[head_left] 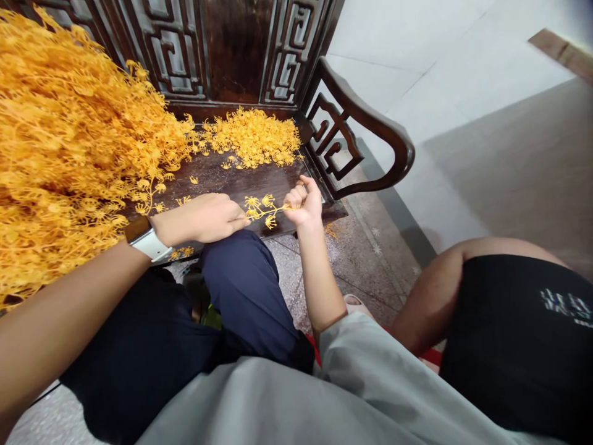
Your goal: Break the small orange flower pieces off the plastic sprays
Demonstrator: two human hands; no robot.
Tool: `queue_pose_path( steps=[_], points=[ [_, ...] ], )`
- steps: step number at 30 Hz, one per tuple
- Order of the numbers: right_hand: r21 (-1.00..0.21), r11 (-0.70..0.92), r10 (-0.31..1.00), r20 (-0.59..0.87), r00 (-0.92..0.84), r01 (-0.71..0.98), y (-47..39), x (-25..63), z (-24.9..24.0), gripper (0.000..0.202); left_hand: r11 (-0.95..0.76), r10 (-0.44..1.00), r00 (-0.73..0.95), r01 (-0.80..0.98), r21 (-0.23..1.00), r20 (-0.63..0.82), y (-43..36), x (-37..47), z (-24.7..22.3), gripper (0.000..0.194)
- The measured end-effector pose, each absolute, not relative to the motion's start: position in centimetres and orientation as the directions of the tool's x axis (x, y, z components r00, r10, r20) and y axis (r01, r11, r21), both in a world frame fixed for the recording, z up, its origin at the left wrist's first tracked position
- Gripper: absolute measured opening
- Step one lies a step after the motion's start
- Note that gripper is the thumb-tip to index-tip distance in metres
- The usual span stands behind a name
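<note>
Pretty sure this is somebody's home, maybe a sitting room: dark wooden bench (250,182), carved lattice back (238,55) on the far side, curvy armrest (404,154) at right, pale wall (393,62) past it, speckled tile floor (290,269), and someone in black shorts (509,334) near right.

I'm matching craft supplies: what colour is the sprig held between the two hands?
The sprig is yellow-orange; it shows in the head view.
</note>
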State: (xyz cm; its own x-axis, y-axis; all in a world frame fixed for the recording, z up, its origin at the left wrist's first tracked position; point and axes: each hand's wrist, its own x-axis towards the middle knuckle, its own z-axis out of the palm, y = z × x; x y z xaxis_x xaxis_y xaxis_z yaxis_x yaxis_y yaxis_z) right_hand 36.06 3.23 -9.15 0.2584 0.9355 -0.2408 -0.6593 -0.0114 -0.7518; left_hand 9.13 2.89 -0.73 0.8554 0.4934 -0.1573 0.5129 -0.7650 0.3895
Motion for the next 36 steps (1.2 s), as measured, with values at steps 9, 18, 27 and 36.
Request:
queue_pose_path(
  steps=[9,18,27,36],
  points=[
    [-0.857,0.038,0.939,-0.145,0.312,-0.513,-1.4,39.8,-9.8,0.035,-0.577,0.720,0.684,0.684,0.446,-0.116,8.3,3.3,-2.2,0.058],
    [-0.951,-0.306,0.908,-0.280,-0.313,-0.038,-2.6,32.4,-9.6,0.018,-0.504,0.789,0.596,0.768,0.396,-0.151,10.2,2.6,-3.5,0.055],
    [-0.857,-0.006,0.996,0.038,-0.075,-0.515,7.3,34.7,1.2,0.018,-0.545,0.767,0.629,0.742,0.391,-0.124,10.6,2.5,-3.9,0.055],
    [-0.757,-0.098,0.889,-0.358,0.286,-0.646,6.6,30.3,-6.9,0.013,-0.559,0.744,0.660,0.700,0.444,-0.103,10.2,3.2,-3.4,0.049]
  ],
)
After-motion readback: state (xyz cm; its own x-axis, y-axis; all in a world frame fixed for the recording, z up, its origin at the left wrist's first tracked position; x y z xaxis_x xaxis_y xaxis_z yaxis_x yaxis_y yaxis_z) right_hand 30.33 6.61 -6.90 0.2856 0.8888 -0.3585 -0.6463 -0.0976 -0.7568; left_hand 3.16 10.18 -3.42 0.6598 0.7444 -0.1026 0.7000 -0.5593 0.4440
